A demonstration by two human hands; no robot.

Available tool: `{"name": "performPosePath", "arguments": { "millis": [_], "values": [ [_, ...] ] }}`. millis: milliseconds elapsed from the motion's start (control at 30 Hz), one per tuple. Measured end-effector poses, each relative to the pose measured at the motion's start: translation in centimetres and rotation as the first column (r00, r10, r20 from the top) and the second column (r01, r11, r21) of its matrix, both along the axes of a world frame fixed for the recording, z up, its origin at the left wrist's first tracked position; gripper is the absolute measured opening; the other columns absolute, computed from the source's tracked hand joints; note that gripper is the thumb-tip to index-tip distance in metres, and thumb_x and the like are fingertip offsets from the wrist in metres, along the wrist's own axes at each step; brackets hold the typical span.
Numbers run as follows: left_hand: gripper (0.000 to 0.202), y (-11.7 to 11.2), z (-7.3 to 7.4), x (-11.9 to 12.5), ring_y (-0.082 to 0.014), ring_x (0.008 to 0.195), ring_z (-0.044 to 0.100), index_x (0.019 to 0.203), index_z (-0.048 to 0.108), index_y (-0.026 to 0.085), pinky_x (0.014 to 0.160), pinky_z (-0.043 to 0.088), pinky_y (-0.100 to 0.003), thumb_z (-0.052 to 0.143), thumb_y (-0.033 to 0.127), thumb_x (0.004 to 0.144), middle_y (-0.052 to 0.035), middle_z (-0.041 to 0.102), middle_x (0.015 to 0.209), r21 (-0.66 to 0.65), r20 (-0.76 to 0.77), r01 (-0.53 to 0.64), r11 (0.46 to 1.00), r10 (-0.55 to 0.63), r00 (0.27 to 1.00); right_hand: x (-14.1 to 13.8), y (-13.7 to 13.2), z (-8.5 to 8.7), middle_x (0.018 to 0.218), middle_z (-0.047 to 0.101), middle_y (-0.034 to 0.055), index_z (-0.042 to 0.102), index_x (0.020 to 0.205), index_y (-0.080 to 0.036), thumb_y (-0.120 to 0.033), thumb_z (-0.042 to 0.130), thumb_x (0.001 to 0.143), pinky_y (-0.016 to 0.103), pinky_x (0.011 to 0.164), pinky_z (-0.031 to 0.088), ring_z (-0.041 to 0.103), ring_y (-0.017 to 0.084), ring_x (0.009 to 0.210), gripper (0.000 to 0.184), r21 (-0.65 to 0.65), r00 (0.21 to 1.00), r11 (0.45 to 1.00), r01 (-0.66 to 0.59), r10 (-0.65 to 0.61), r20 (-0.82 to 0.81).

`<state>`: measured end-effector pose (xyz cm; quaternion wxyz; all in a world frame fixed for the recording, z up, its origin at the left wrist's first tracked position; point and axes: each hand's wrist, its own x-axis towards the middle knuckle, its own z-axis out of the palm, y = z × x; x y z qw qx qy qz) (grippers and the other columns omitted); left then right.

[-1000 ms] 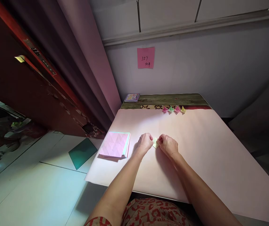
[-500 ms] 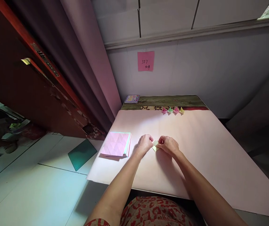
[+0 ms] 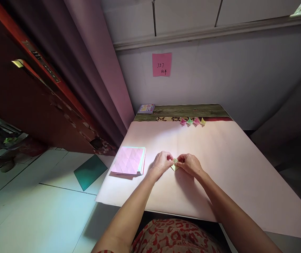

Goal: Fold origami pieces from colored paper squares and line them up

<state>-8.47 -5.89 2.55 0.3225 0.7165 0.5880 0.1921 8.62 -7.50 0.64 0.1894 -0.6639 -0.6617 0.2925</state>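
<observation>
Between my hands, over the pale pink table cover (image 3: pixel 219 168), is a small yellow-green piece of folded paper (image 3: pixel 175 167). My left hand (image 3: pixel 163 162) pinches its left side between thumb and fingers. At the right side, my right hand (image 3: pixel 191 164) grips the paper the same way, its fingertips close to those of the left. The paper is diamond-shaped, with one corner pointing toward me; my fingertips hide part of its sides.
A stack of coloured paper (image 3: pixel 128 161), pink on top, lies at the table's left. Several small folded paper pieces (image 3: pixel 190 121) stand in a row at the far edge. A small pack (image 3: pixel 146 108) sits at the back left corner. Green paper (image 3: pixel 90 172) lies on the floor.
The upper flap of the yellow-green paper, raised and pale before, now lies lower and flatter between my fingertips. Both hands keep their pinch. The view has shifted slightly.
</observation>
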Motion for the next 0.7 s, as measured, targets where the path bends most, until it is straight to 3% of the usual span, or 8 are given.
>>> {"name": "performPosePath", "arguments": {
  "millis": [167,233,333,433,567,700],
  "values": [
    [0.010,-0.2,0.1,-0.3,-0.0136,0.063,0.058,0.079,0.072,0.019,0.060,0.043,-0.024,0.065,0.025,0.075,0.0002,0.064,0.069,0.001,0.070,0.042,0.999,-0.042,0.997,0.2,-0.3,0.3,0.074,0.071,-0.0030,0.073,0.076,-0.026,-0.033,0.067,0.079,0.022,0.054,0.035,0.060,0.013,0.063,0.010,0.086,0.998,0.996,-0.023,0.028,-0.059],
    [0.009,0.1,0.7,-0.3,-0.0149,0.070,0.061,0.081,0.071,0.020,0.068,0.046,-0.025,0.063,0.024,0.080,-0.0007,0.067,0.073,0.105,0.071,0.059,0.993,-0.067,0.995,0.2,-0.1,0.6,0.075,0.071,-0.0019,0.073,0.076,-0.026,-0.036,0.063,0.083,0.022,0.056,0.037,0.059,0.012,0.061,0.016,0.190,0.997,0.982,0.005,0.010,-0.077],
    [0.016,0.9,1.7,-0.4,-0.0189,0.093,0.061,0.087,0.071,0.023,0.087,0.044,-0.029,0.056,0.021,0.088,-0.0042,0.071,0.092,0.370,-0.023,0.111,0.923,-0.110,0.994,0.1,0.6,0.9,0.090,0.073,0.0024,0.075,0.086,-0.025,-0.038,0.056,0.092,0.023,0.065,0.042,0.063,0.013,0.071,0.023,0.454,0.996,0.887,0.084,-0.062,-0.064],
    [0.022,1.4,1.5,-0.7,-0.0220,0.101,0.059,0.094,0.070,0.025,0.091,0.039,-0.035,0.048,0.021,0.094,-0.0065,0.071,0.100,0.501,-0.184,0.208,0.840,-0.132,0.974,-0.1,1.2,0.6,0.102,0.073,0.0041,0.074,0.095,-0.026,-0.033,0.046,0.099,0.022,0.075,0.043,0.066,0.015,0.090,0.029,0.595,0.999,0.803,0.037,-0.045,-0.001],
    [0.023,1.0,-0.8,-1.3,-0.0213,0.091,0.059,0.090,0.068,0.024,0.083,0.038,-0.036,0.045,0.018,0.095,-0.0059,0.070,0.091,0.524,-0.299,0.288,0.802,-0.143,0.944,-0.3,0.8,-1.0,0.095,0.074,0.0015,0.074,0.092,-0.027,-0.031,0.048,0.099,0.021,0.074,0.042,0.066,0.014,0.087,0.027,0.518,0.993,0.850,-0.098,0.047,0.110],
    [0.020,0.0,-2.6,-1.6,-0.0203,0.087,0.058,0.091,0.067,0.023,0.078,0.039,-0.034,0.048,0.016,0.093,-0.0053,0.068,0.088,0.496,-0.316,0.341,0.799,-0.200,0.927,-0.4,-0.3,-2.5,0.099,0.072,0.0017,0.073,0.095,-0.027,-0.027,0.051,0.095,0.021,0.066,0.041,0.065,0.013,0.082,0.023,0.455,0.995,0.889,-0.044,0.000,0.097]
  ]
}}
